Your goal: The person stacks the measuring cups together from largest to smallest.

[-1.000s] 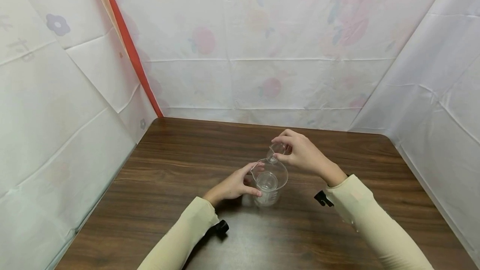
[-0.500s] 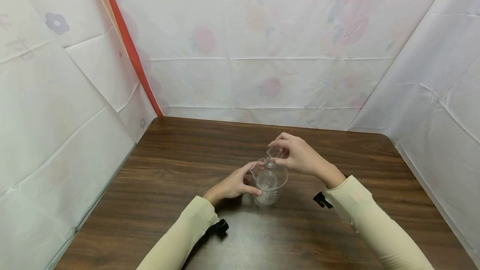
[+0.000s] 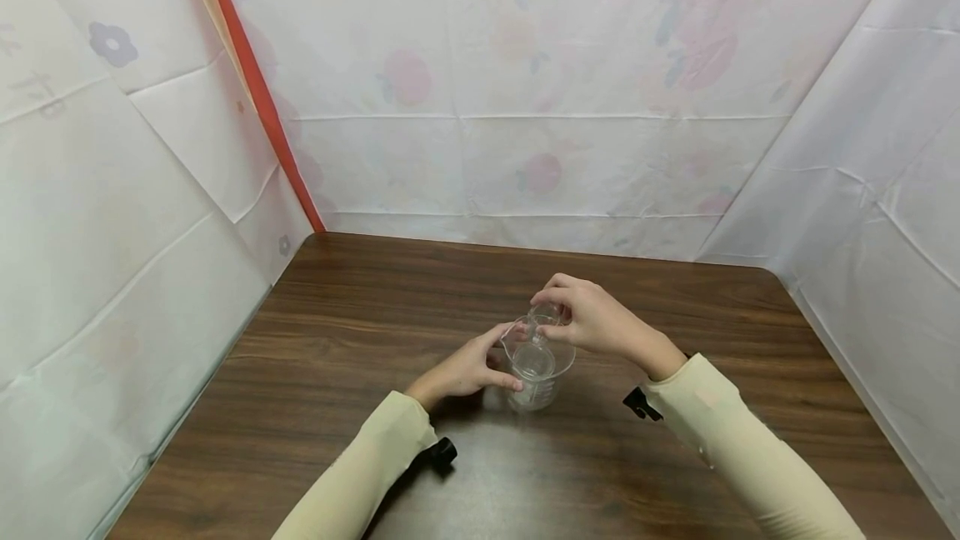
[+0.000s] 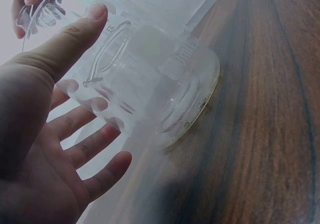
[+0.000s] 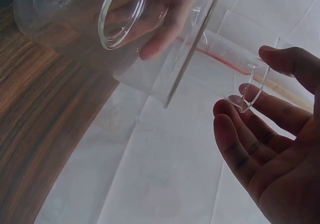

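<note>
A large clear glass beaker (image 3: 562, 357) with a pouring lip stands upright on the table. Inside it sits a smaller glass beaker (image 3: 533, 365), its rim (image 4: 112, 52) visible through the wall in the left wrist view. My left hand (image 3: 472, 369) holds the large beaker from the left, thumb on the near side and fingers round the far side. Above the far part of the large beaker's mouth, my right hand (image 3: 596, 319) pinches a tiny glass beaker (image 3: 537, 325) between thumb and fingertips near its rim. The tiny beaker's lower part overlaps the large beaker's mouth in the head view.
The dark wood-grain table (image 3: 360, 298) lies under both hands. White patterned sheets (image 3: 480, 165) hang behind it and on both sides, with a red strip (image 3: 262, 98) at the left back corner. Black wrist-camera mounts (image 3: 444, 452) hang below the sleeves.
My right hand has brought the tiny beaker down and slightly left, from above the far rim to over the large beaker's mouth. The left hand keeps its place on the large beaker.
</note>
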### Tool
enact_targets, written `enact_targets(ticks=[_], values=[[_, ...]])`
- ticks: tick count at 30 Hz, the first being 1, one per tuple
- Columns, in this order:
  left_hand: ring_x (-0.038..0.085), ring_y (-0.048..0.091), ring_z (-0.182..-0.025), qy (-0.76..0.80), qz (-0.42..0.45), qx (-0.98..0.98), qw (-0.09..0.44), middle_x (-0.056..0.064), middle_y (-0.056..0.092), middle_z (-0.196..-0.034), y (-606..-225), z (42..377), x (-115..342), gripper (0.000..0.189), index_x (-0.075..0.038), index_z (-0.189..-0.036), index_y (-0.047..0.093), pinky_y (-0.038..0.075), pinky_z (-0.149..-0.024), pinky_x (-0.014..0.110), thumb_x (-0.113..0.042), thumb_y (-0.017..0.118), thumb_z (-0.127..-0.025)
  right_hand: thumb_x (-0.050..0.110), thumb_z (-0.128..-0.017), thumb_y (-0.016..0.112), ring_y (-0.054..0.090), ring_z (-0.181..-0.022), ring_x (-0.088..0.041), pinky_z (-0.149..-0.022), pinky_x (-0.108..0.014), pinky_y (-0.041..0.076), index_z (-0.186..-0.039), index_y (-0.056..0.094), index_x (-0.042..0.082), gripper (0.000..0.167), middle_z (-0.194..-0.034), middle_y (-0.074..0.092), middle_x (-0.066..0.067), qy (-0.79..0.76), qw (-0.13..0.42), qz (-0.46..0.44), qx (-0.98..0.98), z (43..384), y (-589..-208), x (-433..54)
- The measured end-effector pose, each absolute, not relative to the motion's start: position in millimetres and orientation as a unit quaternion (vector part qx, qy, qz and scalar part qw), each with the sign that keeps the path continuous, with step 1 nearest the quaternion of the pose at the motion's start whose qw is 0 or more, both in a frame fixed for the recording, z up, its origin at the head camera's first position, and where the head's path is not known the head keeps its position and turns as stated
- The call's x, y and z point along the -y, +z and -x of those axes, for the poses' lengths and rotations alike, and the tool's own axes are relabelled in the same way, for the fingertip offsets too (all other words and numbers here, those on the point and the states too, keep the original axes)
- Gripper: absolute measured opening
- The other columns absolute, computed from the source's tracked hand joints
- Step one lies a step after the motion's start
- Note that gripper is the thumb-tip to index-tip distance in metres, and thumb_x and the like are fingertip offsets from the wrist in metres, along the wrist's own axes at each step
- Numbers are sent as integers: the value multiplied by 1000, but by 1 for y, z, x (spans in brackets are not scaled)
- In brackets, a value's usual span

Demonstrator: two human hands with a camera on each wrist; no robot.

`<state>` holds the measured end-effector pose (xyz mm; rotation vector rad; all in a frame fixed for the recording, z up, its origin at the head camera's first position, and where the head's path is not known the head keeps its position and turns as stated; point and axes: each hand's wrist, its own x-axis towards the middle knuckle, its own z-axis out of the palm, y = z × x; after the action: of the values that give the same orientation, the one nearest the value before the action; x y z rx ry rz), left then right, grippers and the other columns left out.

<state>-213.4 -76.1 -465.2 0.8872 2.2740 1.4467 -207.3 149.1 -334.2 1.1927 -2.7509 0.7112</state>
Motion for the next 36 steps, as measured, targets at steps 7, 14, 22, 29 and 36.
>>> enact_targets(ticks=[7,14,22,29,36], values=[[24,47,-132,499,-308,-795,153,5,45,-149,-462,212,77,85,-15,-151,32,48,-101,44,-28,79,-82,13,-83,75,55,-73,-13,-63,-21,46,-107,71,5,26,-96,62,-3,227,16,-386,894,206,-337,-146],[26,45,-135,499,-315,-793,150,5,40,-153,-463,212,77,85,-14,-151,31,48,-102,45,-29,78,-82,14,-82,76,55,-74,-13,-63,-20,46,-107,71,5,28,-95,61,-2,226,11,-386,894,205,-340,-145],[25,43,-136,500,-309,-794,156,3,36,-156,-461,211,78,87,-14,-152,30,47,-102,43,-30,79,-82,15,-81,77,57,-72,-17,-61,-19,45,-106,72,5,27,-94,62,-3,220,8,-400,889,204,-343,-142],[23,43,-137,505,-304,-792,159,2,36,-156,-463,212,78,87,-15,-153,29,47,-103,44,-28,79,-82,16,-82,77,58,-72,-18,-61,-18,45,-107,72,5,28,-94,62,-3,213,-4,-401,891,203,-346,-141],[23,43,-136,501,-302,-796,157,3,38,-155,-463,211,78,86,-16,-152,30,47,-102,43,-28,79,-82,16,-82,77,57,-74,-16,-62,-19,45,-108,72,5,29,-95,62,-3,205,-11,-400,893,202,-346,-140]])
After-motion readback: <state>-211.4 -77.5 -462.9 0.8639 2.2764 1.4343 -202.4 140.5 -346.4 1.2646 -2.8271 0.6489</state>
